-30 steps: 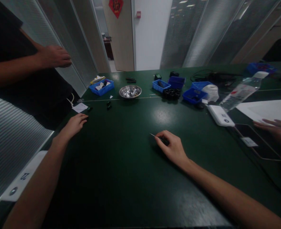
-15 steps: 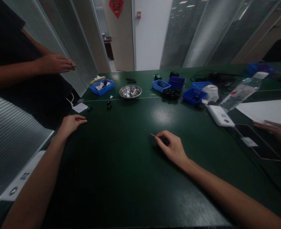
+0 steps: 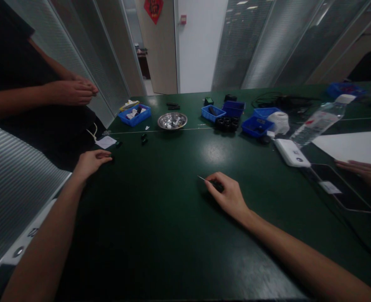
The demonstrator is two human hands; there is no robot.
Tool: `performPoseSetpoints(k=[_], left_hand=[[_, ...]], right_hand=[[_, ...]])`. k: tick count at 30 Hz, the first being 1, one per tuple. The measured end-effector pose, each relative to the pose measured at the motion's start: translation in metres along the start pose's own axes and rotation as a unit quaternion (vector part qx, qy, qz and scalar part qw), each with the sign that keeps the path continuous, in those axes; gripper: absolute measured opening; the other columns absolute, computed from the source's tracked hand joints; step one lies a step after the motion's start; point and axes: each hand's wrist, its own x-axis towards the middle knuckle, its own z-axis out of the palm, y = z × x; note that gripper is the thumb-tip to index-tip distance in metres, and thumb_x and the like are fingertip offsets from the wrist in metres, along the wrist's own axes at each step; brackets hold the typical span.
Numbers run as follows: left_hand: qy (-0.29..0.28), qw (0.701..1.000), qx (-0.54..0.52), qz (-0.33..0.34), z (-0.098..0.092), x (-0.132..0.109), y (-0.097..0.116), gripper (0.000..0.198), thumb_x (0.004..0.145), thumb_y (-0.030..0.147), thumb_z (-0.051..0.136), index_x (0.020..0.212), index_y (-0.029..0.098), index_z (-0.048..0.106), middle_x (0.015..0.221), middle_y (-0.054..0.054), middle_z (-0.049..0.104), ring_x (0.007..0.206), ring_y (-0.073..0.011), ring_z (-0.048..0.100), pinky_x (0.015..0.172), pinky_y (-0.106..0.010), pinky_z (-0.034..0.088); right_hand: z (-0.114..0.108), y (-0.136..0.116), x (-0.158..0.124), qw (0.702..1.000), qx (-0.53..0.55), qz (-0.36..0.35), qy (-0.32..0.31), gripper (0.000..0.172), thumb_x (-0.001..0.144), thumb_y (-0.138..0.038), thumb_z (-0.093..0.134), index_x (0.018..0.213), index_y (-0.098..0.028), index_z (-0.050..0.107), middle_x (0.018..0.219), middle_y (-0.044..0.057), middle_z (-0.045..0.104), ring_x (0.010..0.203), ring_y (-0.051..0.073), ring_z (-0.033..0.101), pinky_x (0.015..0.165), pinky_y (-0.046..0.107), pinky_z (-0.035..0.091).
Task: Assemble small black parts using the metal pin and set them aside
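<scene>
Over the left side of the dark green table, my left hand has its thumb and fingers drawn together. Something small and dark shows at its fingertips, too unclear to name. My right hand rests on the table right of the middle, closed round a screwdriver. The thin metal shaft points to the left, while the dark handle is mostly hidden in the palm. Beyond my left hand lie a white paper slip and small dark parts.
A metal bowl with small parts stands at the back, with a blue tray to its left. Blue bins, a tilted bottle, a white power bank and a phone are rightward. Another person's hands are at left, another's at right.
My left hand has drawn back slightly to the left, and a dark bit now shows at its fingertips. My right hand has kept its place. The left person's hands have shifted a little.
</scene>
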Motion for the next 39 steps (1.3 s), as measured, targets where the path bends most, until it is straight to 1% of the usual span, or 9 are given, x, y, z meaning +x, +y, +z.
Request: performPoseSetpoints(k=[4,6,10,14,20,28,33,37,39], left_hand=[[-0.024,0.999,0.028,-0.001,0.001,0.005,-0.008,0.040,0.085,0.037,0.077,0.121,0.019,0.074,0.119,-0.007,0.075,0.106,-0.0237,0.068,0.092,-0.032,0.050],[-0.019,0.999,0.045,0.010,0.002,0.007,-0.010,0.040,0.085,0.039,0.076,0.120,0.020,0.075,0.119,-0.007,0.074,0.102,-0.0231,0.067,0.088,-0.031,0.050],[-0.020,0.998,0.063,0.000,0.004,0.009,-0.010,0.042,0.084,0.043,0.074,0.119,0.021,0.076,0.114,-0.007,0.075,0.093,-0.0220,0.067,0.081,-0.028,0.050],[-0.024,0.997,0.066,0.012,0.005,0.011,-0.013,0.043,0.084,0.045,0.073,0.119,0.020,0.077,0.112,-0.007,0.075,0.093,-0.0219,0.066,0.081,-0.028,0.049],[-0.021,0.998,0.055,-0.013,0.006,0.014,-0.017,0.047,0.083,0.046,0.075,0.121,0.019,0.076,0.110,-0.007,0.075,0.092,-0.0216,0.065,0.080,-0.029,0.047],[-0.031,0.998,0.032,-0.040,0.005,0.015,-0.014,0.047,0.080,0.043,0.080,0.119,0.017,0.076,0.107,-0.007,0.076,0.092,-0.0219,0.067,0.081,-0.029,0.048],[-0.029,0.998,0.017,-0.045,0.003,0.009,-0.005,0.042,0.081,0.038,0.079,0.118,0.017,0.076,0.104,-0.007,0.077,0.093,-0.0223,0.068,0.081,-0.029,0.050],[-0.032,0.999,0.010,-0.039,0.003,0.007,-0.003,0.045,0.083,0.030,0.077,0.125,0.016,0.072,0.107,-0.008,0.076,0.095,-0.0219,0.069,0.085,-0.030,0.051],[-0.026,0.999,-0.004,-0.018,0.004,0.010,-0.007,0.049,0.084,0.023,0.075,0.131,0.014,0.067,0.117,-0.010,0.075,0.099,-0.0200,0.069,0.092,-0.029,0.050]], right_hand=[[0.000,0.000,0.000,1.000,0.002,0.002,-0.004,0.018,0.101,-0.035,0.057,0.098,-0.022,0.069,0.093,0.005,0.070,0.081,0.019,0.064,0.072,0.032,0.050],[0.000,0.001,0.000,1.000,-0.001,0.003,-0.004,0.019,0.101,-0.035,0.056,0.098,-0.022,0.069,0.094,0.005,0.070,0.081,0.019,0.064,0.073,0.032,0.050],[-0.001,0.000,0.000,1.000,0.000,0.000,-0.004,0.020,0.101,-0.036,0.055,0.097,-0.022,0.069,0.093,0.005,0.070,0.080,0.019,0.065,0.072,0.032,0.050],[-0.002,-0.001,0.000,1.000,-0.002,0.001,-0.006,0.021,0.102,-0.037,0.055,0.098,-0.022,0.069,0.094,0.005,0.070,0.080,0.020,0.065,0.071,0.032,0.050],[-0.001,0.001,0.000,1.000,-0.007,-0.004,-0.005,0.020,0.101,-0.036,0.056,0.098,-0.022,0.070,0.092,0.005,0.071,0.079,0.019,0.064,0.070,0.032,0.050],[-0.001,-0.001,0.001,1.000,-0.006,-0.003,0.001,0.018,0.101,-0.035,0.057,0.096,-0.022,0.070,0.092,0.004,0.071,0.079,0.019,0.065,0.070,0.031,0.050],[-0.001,-0.001,0.000,1.000,-0.004,-0.006,0.002,0.018,0.101,-0.034,0.057,0.096,-0.023,0.069,0.092,0.004,0.071,0.079,0.019,0.064,0.071,0.032,0.050],[-0.001,0.000,0.000,1.000,-0.001,-0.004,-0.002,0.018,0.101,-0.035,0.057,0.096,-0.022,0.069,0.092,0.004,0.070,0.079,0.019,0.064,0.071,0.032,0.049],[-0.001,-0.001,0.000,1.000,0.001,-0.005,-0.004,0.018,0.101,-0.035,0.057,0.097,-0.022,0.069,0.092,0.004,0.070,0.079,0.019,0.064,0.071,0.032,0.049]])
